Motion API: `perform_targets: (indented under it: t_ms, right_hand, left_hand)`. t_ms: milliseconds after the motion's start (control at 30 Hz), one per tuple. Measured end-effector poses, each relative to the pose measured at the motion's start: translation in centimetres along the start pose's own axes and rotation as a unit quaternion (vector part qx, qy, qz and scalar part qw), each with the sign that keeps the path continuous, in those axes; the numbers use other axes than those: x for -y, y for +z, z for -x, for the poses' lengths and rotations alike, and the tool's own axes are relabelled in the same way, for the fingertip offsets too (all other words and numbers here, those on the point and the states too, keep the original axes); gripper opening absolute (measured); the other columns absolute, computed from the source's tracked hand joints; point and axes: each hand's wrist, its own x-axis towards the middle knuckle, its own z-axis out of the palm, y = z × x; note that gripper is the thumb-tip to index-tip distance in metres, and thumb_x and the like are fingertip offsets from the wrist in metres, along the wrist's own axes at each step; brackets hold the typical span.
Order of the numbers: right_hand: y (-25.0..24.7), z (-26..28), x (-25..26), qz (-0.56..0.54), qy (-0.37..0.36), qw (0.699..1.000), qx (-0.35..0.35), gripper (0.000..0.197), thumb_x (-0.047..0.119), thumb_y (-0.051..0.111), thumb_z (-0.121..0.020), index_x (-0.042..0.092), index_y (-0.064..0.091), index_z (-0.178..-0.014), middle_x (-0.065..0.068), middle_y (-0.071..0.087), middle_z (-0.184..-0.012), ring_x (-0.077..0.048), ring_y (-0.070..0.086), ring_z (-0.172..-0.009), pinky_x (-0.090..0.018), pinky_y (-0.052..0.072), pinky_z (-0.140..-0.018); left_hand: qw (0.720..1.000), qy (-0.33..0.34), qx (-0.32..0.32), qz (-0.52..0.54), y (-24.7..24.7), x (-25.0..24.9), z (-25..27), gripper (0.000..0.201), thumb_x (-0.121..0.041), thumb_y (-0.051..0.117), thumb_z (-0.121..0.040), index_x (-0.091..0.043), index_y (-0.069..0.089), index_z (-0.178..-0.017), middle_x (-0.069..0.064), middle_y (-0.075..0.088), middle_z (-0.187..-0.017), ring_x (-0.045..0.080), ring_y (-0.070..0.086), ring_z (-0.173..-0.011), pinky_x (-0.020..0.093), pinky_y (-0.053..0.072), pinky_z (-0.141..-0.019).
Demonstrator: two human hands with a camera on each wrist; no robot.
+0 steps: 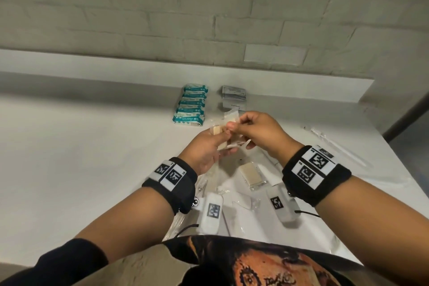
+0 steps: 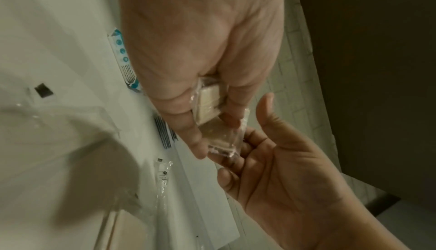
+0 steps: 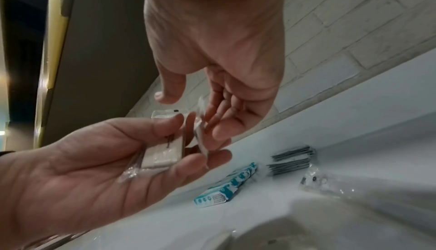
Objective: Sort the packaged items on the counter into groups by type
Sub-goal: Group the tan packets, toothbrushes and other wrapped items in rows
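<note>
Above the white counter (image 1: 92,146) my left hand (image 1: 226,139) grips a small clear-wrapped beige packet (image 1: 217,129), thumb on top and fingers beneath; the left wrist view shows it pinched (image 2: 208,102). A second clear-wrapped packet (image 3: 200,138) stands edge-on against the first. My right hand (image 1: 242,126) meets it from the right, its lightly bent fingers (image 3: 219,132) touching it. The right thumb stands off. At the back lie a row of teal wipe packs (image 1: 190,105) and a stack of grey sachets (image 1: 233,97).
Another wrapped beige packet (image 1: 251,175) lies on the counter below my hands, among loose clear wrappers (image 1: 243,202). Long clear-wrapped items (image 1: 336,146) lie near the counter's right edge. A raised ledge and a brick wall (image 1: 209,18) close off the back.
</note>
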Motion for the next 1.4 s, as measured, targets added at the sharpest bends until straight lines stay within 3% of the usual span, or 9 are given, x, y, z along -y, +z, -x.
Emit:
perform_targets:
  t_ms: [300,500,633,833,933,1000,1067,1167,1400]
  right_hand:
    - [-1.4,0.2,-0.1,-0.083,0.022,0.996,-0.003,0.010,0.012,0.067,-0.086,0.009,0.064,-0.095,-0.003,0.066,-0.072,-0.015,0.062,-0.057,-0.029,0.052,-0.053]
    - [-2.5,-0.5,0.8,0.177,-0.031,0.984,-0.007,0.007,0.015,0.062,-0.088,0.012,0.064,-0.082,0.003,0.059,-0.071,-0.012,0.053,-0.064,-0.024,0.041,-0.060]
    - [-3.2,-0.8,0.2,0.298,-0.017,0.954,0.005,0.007,0.019,0.061,-0.091,0.017,0.062,-0.085,0.005,0.058,-0.078,-0.011,0.052,-0.072,-0.022,0.041,-0.062]
    - [-1.6,-0.1,-2.3,0.362,0.004,0.923,0.133,0.013,0.018,0.069,-0.086,0.014,0.071,-0.098,0.000,0.069,-0.097,-0.013,0.058,-0.085,-0.023,0.043,-0.072]
    - [-1.5,-0.3,-3.8,0.414,-0.002,0.903,0.113,0.022,0.029,0.070,-0.083,0.022,0.070,-0.105,0.004,0.066,-0.103,-0.012,0.058,-0.090,-0.027,0.047,-0.078]
    - [-2.0,-0.4,-3.6,0.357,-0.010,0.932,0.060,0.020,0.030,0.067,-0.085,0.022,0.069,-0.104,0.005,0.064,-0.103,-0.012,0.059,-0.091,-0.029,0.049,-0.081]
    - [-2.2,-0.2,-2.6,0.236,-0.017,0.972,0.015,0.017,0.031,0.065,-0.088,0.017,0.070,-0.097,0.004,0.067,-0.096,-0.011,0.061,-0.082,-0.023,0.048,-0.068]
    - [-2.0,0.0,-1.0,0.100,0.002,0.995,0.006,0.025,0.036,0.067,-0.086,0.012,0.070,-0.093,0.004,0.067,-0.082,-0.007,0.056,-0.067,-0.016,0.042,-0.054]
    - [-1.5,-0.2,-0.7,0.106,-0.004,0.994,0.036,0.005,0.010,0.070,-0.082,0.004,0.071,-0.083,0.000,0.067,-0.072,-0.012,0.057,-0.065,-0.022,0.048,-0.063]
  left_hand:
    - [0.991,0.071,-0.053,-0.103,-0.1,-0.2,-0.4,0.025,0.007,0.062,-0.085,-0.016,0.054,-0.091,0.001,0.058,-0.081,0.013,0.058,-0.071,0.020,0.049,-0.052]
    - [0.993,0.059,-0.026,-0.102,0.3,0.0,-0.1,0.019,0.004,0.061,-0.087,-0.011,0.055,-0.096,0.005,0.064,-0.090,0.017,0.063,-0.077,0.022,0.053,-0.056]
    - [0.998,0.024,-0.032,-0.055,-0.5,-0.2,-0.1,0.020,-0.018,0.053,-0.097,-0.007,0.059,-0.113,0.012,0.064,-0.111,0.021,0.067,-0.090,0.028,0.056,-0.069]
    - [0.992,-0.076,0.006,0.102,-1.5,-0.5,-0.1,0.088,-0.075,0.017,-0.087,-0.006,0.056,-0.124,0.016,0.067,-0.114,0.028,0.068,-0.093,0.038,0.058,-0.074]
    - [0.988,-0.081,-0.011,0.128,-1.5,-0.6,0.1,0.060,-0.054,0.023,-0.099,-0.008,0.056,-0.118,0.012,0.065,-0.098,0.022,0.067,-0.075,0.030,0.056,-0.060]
    - [0.994,-0.061,-0.041,0.083,-1.3,-0.7,0.1,0.022,-0.018,0.038,-0.099,-0.007,0.054,-0.111,0.009,0.058,-0.088,0.018,0.059,-0.068,0.024,0.052,-0.053]
    - [0.997,-0.033,-0.057,0.044,-1.1,-0.4,-0.1,0.024,0.006,0.042,-0.093,-0.006,0.051,-0.112,0.012,0.058,-0.091,0.020,0.058,-0.072,0.024,0.054,-0.057]
    - [0.998,-0.005,-0.055,0.009,-0.8,0.2,-0.3,0.025,0.012,0.048,-0.090,-0.005,0.052,-0.107,0.015,0.062,-0.102,0.025,0.062,-0.084,0.032,0.055,-0.075]
    - [0.998,0.022,-0.051,-0.023,0.1,0.3,-0.6,0.014,0.002,0.053,-0.092,-0.010,0.055,-0.099,0.011,0.065,-0.093,0.021,0.063,-0.079,0.033,0.052,-0.073]
